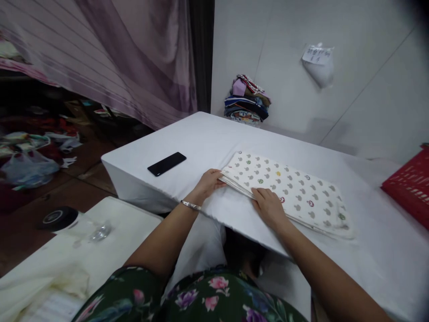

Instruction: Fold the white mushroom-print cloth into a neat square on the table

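Note:
A folded white cloth point(295, 190) with small grey figures and a few coloured ring motifs lies flat on the white-covered table point(208, 134). Its several layers show along the near left edge. My left hand point(209, 181), a silver bracelet on its wrist, pinches the cloth's left corner. Farther right, my right hand point(268, 205) has its fingers bent over the near edge of the same cloth; its thumb is mostly hidden. A black phone point(166, 163) rests on the table to the left of my left hand.
A stack of folded clothes point(247, 100) stands by the wall behind the table. At the far right is a red plastic basket point(409, 188). A lower white surface point(110, 255) at left bears a black roll point(60, 218). A purple curtain point(134, 53) hangs behind.

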`<state>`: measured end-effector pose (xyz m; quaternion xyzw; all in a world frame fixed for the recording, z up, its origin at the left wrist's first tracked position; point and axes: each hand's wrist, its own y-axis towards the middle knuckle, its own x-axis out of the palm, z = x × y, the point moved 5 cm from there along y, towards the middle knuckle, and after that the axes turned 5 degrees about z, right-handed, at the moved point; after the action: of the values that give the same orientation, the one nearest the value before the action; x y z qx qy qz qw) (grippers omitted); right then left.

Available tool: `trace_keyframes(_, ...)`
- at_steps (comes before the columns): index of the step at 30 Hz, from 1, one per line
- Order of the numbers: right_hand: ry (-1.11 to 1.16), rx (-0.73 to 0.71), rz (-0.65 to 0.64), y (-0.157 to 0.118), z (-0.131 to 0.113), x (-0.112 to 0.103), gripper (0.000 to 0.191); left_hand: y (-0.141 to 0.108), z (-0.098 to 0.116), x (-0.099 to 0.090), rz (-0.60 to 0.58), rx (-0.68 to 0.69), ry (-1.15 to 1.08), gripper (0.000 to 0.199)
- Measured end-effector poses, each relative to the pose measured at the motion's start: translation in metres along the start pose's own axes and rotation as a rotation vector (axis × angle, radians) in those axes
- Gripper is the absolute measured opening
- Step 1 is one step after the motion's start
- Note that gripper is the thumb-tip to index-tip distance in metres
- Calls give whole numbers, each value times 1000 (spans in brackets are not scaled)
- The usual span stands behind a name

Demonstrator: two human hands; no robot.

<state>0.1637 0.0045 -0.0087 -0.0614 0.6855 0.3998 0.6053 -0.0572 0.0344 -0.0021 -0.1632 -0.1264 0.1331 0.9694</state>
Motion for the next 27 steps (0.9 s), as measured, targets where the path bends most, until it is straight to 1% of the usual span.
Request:
trace_keyframes(3, -28, 12, -25, 2, -2, 1, 37, 5, -4, -4, 53, 42, 59, 14)
trace_keyframes(6, -31, 7, -62, 4, -3, 1, 41, 10, -10, -12, 154, 149, 236, 17)
trace_keyframes(9, -24, 2, -87, 4, -2, 2, 42, 8, -7, -15, 223, 352, 570, 19)
trace_keyframes(12, 0, -7, -99, 4, -1, 2, 44, -2, 1, -11, 274, 553, 899, 21)
trace_keyframes(14, 19, -8, -107, 4, -1, 1, 45, -10, 6, -7, 284, 633, 1093, 26)
trace_keyframes(16, 31, 0, -117, 5, -1, 0, 44, -18, 9, -2, 269, 698, 1261, 33)
trace_keyframes(17, 33, 3, -121, 5, -1, 0, 42, -23, 10, 0, 253, 749, 1332, 36)
trace_keyframes(19, 32, 10, -129, 7, -1, -1, 40, -34, 11, 9, 173, 918, 1431, 42)
trace_keyframes(21, 31, 14, -134, 9, -1, -2, 37, -44, 7, 22, 12, 1116, 1481, 46)
trace_keyframes(22, 32, 18, -135, 9, -1, -3, 36, -48, 3, 28, -80, 1190, 1499, 47)
trace_keyframes(24, 37, 24, -133, 11, 1, -3, 34, -51, -4, 39, -211, 1275, 1531, 49)
trace_keyframes(25, 38, 26, -129, 11, 1, -2, 34, -49, -6, 44, -241, 1290, 1549, 50)
trace_keyframes(27, 34, 32, -118, 12, 2, -1, 33, -44, -9, 51, -264, 1285, 1579, 52)
